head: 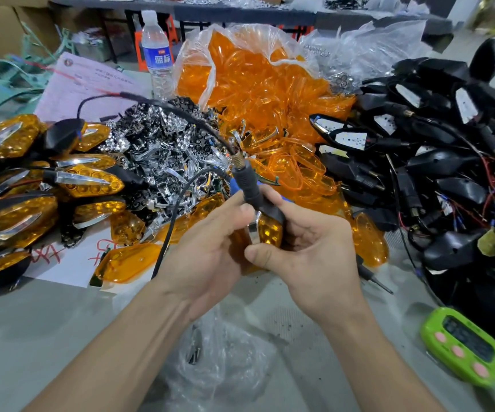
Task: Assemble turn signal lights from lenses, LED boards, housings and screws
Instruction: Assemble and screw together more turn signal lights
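Both hands hold one turn signal light (pixel 267 230) above the table's middle: an orange lens with a chrome strip in a black housing, its threaded stem (pixel 247 185) pointing up and away. My left hand (pixel 210 248) grips the stem side from the left. My right hand (pixel 308 245) curls round the housing from the right, thumb across the lens. A black wire (pixel 180 200) trails from the stem. Loose orange lenses (pixel 296 171) lie just behind. Chrome reflector parts (pixel 163 144) are heaped at centre left. Black housings with LED boards and wires (pixel 436 162) pile up at right.
Finished lights (pixel 32 185) lie at left. A clear bag of orange lenses (pixel 249 72) and a water bottle (pixel 156 52) stand behind. A clear bag holding screws (pixel 207 352) lies near me, a screwdriver (pixel 374 278) right of my hand, a green timer (pixel 463 349) at lower right.
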